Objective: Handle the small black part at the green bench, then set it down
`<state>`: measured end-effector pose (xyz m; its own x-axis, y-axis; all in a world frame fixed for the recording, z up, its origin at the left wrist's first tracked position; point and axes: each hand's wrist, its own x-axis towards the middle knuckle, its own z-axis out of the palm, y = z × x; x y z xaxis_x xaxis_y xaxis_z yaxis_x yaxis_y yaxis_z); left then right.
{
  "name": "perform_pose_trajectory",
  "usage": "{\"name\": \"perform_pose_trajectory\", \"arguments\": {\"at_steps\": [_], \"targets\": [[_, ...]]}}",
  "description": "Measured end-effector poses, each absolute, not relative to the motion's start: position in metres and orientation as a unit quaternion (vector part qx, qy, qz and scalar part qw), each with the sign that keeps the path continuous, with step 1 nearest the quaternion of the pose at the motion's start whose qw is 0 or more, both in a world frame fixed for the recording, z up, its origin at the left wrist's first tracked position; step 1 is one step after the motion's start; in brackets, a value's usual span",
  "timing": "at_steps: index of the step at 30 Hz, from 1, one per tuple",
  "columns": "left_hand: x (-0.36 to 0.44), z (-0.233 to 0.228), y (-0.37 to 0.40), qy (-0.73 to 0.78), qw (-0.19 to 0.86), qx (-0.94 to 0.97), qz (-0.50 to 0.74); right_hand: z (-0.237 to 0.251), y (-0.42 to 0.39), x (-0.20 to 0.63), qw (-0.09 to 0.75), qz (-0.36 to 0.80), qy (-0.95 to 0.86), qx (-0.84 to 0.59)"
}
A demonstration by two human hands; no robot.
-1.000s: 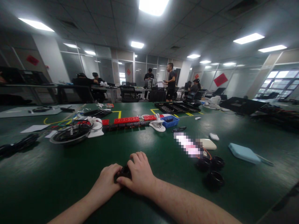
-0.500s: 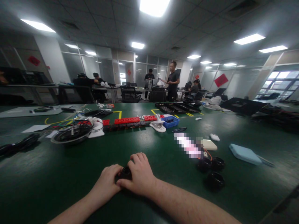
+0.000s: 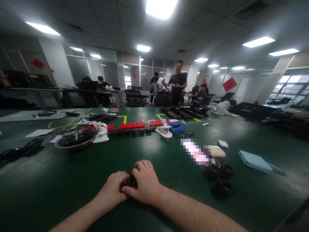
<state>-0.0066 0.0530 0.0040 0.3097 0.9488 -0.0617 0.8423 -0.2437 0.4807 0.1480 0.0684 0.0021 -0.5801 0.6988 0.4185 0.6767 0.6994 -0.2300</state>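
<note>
Between my two hands, low over the green table (image 3: 154,151), is a small round black part (image 3: 131,181), glossy and mostly covered by fingers. My left hand (image 3: 115,185) closes on it from the left, thumb and fingers against its side. From the right and above, my right hand (image 3: 146,180) wraps over it with the fingers bent and the thumb across the front. Three round black cup-like parts (image 3: 223,188) stand in a cluster to the right; they look similar to the held one, though its full shape is hidden.
Farther right lie a light blue case (image 3: 254,161), a cream power bank (image 3: 216,150) and a white case (image 3: 222,143). Ahead are a blue bin (image 3: 177,127), a white clip stand (image 3: 164,130), red blocks (image 3: 131,125) and a metal bowl (image 3: 70,146) of dark items. Several people (image 3: 178,82) are beyond.
Both hands keep their hold on the black part, with only slight movement. The view has shifted a little. In the background, the standing person's arm and white paper have moved.
</note>
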Motion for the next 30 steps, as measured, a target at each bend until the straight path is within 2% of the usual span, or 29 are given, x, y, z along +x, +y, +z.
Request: {"name": "perform_pose_trajectory", "arguments": {"at_steps": [30], "targets": [[-0.0092,-0.0019,0.053,0.549,0.231,0.79,0.147,-0.0005,0.0702,0.1482,0.236,0.068,-0.911,-0.332]]}}
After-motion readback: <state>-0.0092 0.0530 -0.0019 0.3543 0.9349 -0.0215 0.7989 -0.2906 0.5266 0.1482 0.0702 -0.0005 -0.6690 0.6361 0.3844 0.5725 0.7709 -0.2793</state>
